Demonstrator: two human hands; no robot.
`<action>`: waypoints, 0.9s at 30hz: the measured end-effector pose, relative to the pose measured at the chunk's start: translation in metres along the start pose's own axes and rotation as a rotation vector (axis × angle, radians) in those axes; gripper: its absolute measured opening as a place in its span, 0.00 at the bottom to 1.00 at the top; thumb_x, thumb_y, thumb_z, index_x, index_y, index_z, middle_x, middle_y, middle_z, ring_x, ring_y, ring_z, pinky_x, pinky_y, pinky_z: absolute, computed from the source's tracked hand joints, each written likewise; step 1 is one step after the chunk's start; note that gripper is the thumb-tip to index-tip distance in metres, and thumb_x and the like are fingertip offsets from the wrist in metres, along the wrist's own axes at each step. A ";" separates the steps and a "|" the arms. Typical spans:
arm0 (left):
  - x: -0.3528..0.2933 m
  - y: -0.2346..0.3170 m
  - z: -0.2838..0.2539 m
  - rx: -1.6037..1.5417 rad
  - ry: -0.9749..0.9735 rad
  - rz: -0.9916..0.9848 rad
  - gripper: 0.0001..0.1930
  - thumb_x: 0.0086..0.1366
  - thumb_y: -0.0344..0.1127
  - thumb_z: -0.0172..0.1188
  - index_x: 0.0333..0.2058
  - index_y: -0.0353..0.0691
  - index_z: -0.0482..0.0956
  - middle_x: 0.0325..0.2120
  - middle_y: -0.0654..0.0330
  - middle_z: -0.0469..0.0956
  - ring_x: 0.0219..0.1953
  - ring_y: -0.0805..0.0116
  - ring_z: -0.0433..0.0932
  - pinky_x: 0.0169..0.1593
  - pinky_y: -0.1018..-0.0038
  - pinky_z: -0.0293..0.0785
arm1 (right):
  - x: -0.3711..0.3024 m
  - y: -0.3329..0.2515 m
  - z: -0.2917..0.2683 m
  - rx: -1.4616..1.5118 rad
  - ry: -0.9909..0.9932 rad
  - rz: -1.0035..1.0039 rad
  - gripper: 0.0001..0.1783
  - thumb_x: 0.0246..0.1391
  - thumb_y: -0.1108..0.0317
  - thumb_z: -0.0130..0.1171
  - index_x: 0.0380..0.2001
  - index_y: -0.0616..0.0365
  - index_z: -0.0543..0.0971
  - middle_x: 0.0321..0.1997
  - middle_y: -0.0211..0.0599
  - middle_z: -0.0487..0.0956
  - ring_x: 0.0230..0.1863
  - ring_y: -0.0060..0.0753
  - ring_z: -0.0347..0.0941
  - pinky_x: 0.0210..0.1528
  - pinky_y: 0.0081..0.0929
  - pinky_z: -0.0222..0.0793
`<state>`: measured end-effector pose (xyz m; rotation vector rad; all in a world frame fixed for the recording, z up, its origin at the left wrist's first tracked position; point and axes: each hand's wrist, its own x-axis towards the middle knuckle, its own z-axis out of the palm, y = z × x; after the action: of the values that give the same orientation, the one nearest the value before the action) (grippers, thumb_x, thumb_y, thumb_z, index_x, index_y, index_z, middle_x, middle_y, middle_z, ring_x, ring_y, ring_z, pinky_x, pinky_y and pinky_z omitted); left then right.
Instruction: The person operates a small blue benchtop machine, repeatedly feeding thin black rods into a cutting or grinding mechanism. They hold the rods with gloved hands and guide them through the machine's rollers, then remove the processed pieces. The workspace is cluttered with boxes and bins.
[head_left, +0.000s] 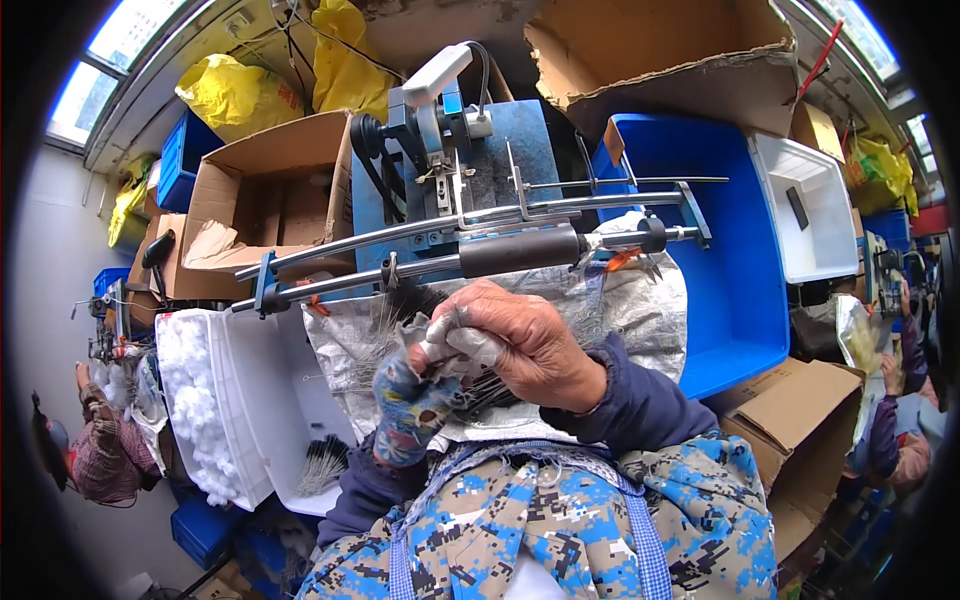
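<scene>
My right hand (525,345), bare with taped fingertips, closes over the gloved fingers of my left hand (410,405) just above my lap. The left hand wears a patterned fabric glove. Thin dark wires (490,392) fan out from between both hands over a silvery woven sheet (640,300) spread on my lap. Right in front stands a blue machine (440,140) with long metal rods (420,230) and a black cylinder (520,250) across it.
A white bin (250,350) at my left holds white fluffy pieces (195,400) and a bundle of wires (322,462). A blue tub (735,270), a white tub (815,205), cardboard boxes (265,195) and yellow bags (235,95) surround the machine. Other people sit at far left and far right.
</scene>
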<state>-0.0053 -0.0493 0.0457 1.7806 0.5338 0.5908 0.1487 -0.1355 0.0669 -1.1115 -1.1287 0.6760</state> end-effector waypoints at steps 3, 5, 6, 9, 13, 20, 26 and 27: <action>-0.001 -0.012 -0.004 0.008 -0.056 0.093 0.12 0.51 0.26 0.63 0.37 0.40 0.77 0.25 0.60 0.78 0.28 0.70 0.79 0.32 0.76 0.73 | 0.005 -0.010 -0.007 0.483 0.101 0.109 0.10 0.58 0.72 0.49 0.39 0.66 0.75 0.35 0.39 0.77 0.33 0.24 0.73 0.39 0.20 0.70; -0.002 -0.035 -0.027 0.305 -0.155 0.126 0.12 0.51 0.26 0.62 0.37 0.39 0.76 0.25 0.59 0.78 0.26 0.67 0.78 0.31 0.75 0.74 | 0.018 -0.025 -0.038 0.556 0.163 0.116 0.09 0.57 0.73 0.50 0.37 0.67 0.75 0.31 0.39 0.77 0.31 0.23 0.73 0.35 0.16 0.69; -0.004 -0.047 -0.041 0.675 -0.242 0.145 0.17 0.46 0.31 0.65 0.38 0.36 0.75 0.28 0.56 0.77 0.30 0.60 0.76 0.38 0.68 0.72 | 0.026 -0.032 -0.054 0.350 0.175 0.175 0.09 0.57 0.74 0.50 0.37 0.68 0.75 0.29 0.38 0.77 0.29 0.23 0.73 0.32 0.15 0.68; -0.011 -0.076 -0.063 1.193 -0.391 0.131 0.29 0.39 0.37 0.67 0.42 0.33 0.72 0.36 0.50 0.73 0.41 0.47 0.70 0.50 0.56 0.62 | 0.059 0.003 -0.085 -0.431 0.167 -0.021 0.09 0.51 0.78 0.52 0.36 0.64 0.77 0.24 0.39 0.77 0.25 0.26 0.71 0.28 0.17 0.66; -0.013 -0.100 -0.063 1.127 -0.406 -0.042 0.32 0.41 0.37 0.66 0.47 0.32 0.68 0.40 0.49 0.73 0.45 0.46 0.69 0.53 0.55 0.60 | 0.100 0.066 -0.082 -1.321 0.050 0.005 0.07 0.46 0.73 0.51 0.29 0.57 0.78 0.31 0.43 0.73 0.36 0.40 0.71 0.36 0.34 0.67; -0.013 -0.113 -0.066 1.081 -0.404 0.015 0.27 0.43 0.36 0.64 0.44 0.35 0.69 0.37 0.56 0.75 0.47 0.50 0.69 0.52 0.54 0.60 | 0.114 0.108 -0.086 -1.472 -0.025 0.189 0.09 0.46 0.66 0.50 0.29 0.54 0.78 0.40 0.43 0.72 0.41 0.43 0.69 0.40 0.41 0.62; -0.008 -0.104 -0.068 1.021 -0.528 -0.071 0.31 0.43 0.37 0.65 0.48 0.33 0.67 0.41 0.49 0.73 0.48 0.47 0.68 0.55 0.52 0.58 | 0.115 0.108 -0.081 -1.491 -0.060 0.203 0.10 0.45 0.65 0.50 0.29 0.52 0.79 0.40 0.41 0.73 0.41 0.41 0.69 0.39 0.41 0.60; -0.008 -0.106 -0.071 1.001 -0.560 -0.093 0.32 0.43 0.38 0.65 0.49 0.33 0.66 0.42 0.47 0.72 0.48 0.47 0.68 0.55 0.52 0.58 | 0.116 0.108 -0.081 -1.488 -0.065 0.201 0.09 0.46 0.65 0.50 0.29 0.52 0.79 0.40 0.41 0.73 0.41 0.41 0.69 0.39 0.41 0.60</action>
<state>-0.0631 0.0259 -0.0398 2.6957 0.5450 -0.3435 0.2736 -0.0251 0.0053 -2.4629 -1.5908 -0.1313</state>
